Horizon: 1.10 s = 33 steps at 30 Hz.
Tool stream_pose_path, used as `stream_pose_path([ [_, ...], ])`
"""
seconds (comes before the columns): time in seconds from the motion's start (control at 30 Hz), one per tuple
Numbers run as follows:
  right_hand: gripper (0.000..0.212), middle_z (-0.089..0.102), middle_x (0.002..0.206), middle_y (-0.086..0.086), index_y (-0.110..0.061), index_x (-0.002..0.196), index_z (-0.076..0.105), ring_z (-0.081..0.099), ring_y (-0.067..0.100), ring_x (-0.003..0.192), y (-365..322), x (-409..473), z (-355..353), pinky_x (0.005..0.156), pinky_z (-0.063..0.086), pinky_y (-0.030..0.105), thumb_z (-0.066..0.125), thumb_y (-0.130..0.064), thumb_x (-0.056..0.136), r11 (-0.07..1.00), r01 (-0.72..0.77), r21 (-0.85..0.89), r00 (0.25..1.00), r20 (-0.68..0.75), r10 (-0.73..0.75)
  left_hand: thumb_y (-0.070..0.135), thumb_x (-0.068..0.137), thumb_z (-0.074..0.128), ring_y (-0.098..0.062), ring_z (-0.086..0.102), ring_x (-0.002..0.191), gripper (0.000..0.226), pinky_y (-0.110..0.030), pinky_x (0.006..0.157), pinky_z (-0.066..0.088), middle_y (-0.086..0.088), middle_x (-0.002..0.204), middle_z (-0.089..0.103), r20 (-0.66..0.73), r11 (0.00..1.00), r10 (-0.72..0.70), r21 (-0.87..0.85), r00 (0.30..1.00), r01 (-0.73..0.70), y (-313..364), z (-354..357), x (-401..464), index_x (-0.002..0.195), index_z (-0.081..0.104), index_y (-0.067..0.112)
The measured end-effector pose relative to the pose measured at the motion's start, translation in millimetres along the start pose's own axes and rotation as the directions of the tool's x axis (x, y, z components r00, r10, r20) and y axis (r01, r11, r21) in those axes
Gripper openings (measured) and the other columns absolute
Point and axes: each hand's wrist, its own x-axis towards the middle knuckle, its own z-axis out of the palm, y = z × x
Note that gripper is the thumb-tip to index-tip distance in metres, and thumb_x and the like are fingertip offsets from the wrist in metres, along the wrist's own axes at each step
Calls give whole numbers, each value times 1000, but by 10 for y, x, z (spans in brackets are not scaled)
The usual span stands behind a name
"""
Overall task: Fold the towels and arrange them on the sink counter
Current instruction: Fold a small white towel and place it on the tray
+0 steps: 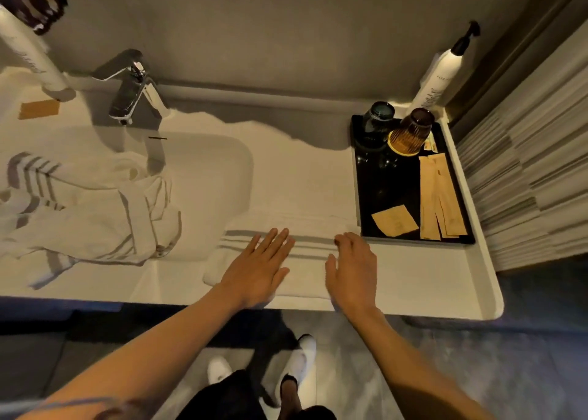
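A folded white towel (305,228) with grey stripes lies flat on the white sink counter (413,270), just right of the basin and left of the black tray. My left hand (261,267) rests palm down on its left part, fingers spread. My right hand (353,267) lies flat on its right part, fingers apart, holding nothing. A second white towel (92,209) with grey stripes sits crumpled in the basin (216,171) at the left, spilling over its front rim.
A chrome faucet (133,88) stands behind the basin. A black tray (410,178) at the right holds two upturned glasses (410,133) and paper sachets (439,193). A white pump bottle (439,73) stands behind the tray. The counter's front edge is just below my wrists.
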Motion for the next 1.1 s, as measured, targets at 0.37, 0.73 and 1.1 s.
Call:
stream_pose_path([
  [0.37, 10, 65, 94, 4, -19, 92, 62, 53, 10, 70, -64, 98, -576, 57, 38, 23, 63, -24, 84, 718, -579, 385, 807, 396, 438, 28, 104, 33, -22, 10, 152, 53, -37, 122, 3, -3, 165, 13, -47, 988, 127, -86, 991, -131, 316, -14, -139, 155, 25, 19],
  [0.73, 34, 50, 75, -1, -26, 66, 39, 52, 24, 81, -577, 183, -987, 64, 40, 32, 70, -20, 80, 881, -388, 272, 892, 352, 284, 16, 99, 45, -17, 57, 104, 28, -27, 86, 44, 2, 117, 65, -219, 850, -359, -479, 907, 220, -46, -148, -388, 112, 69, 17],
  [1.1, 20, 66, 85, 2, -17, 83, 64, 60, 22, 78, -526, 81, -224, 67, 52, 38, 48, -21, 93, 981, -44, 189, 988, 156, 14, 31, 103, 38, -20, 51, 125, 37, -34, 105, 42, -1, 139, 55, -335, 950, -45, -307, 941, -63, 155, -237, -361, 132, 57, 18],
])
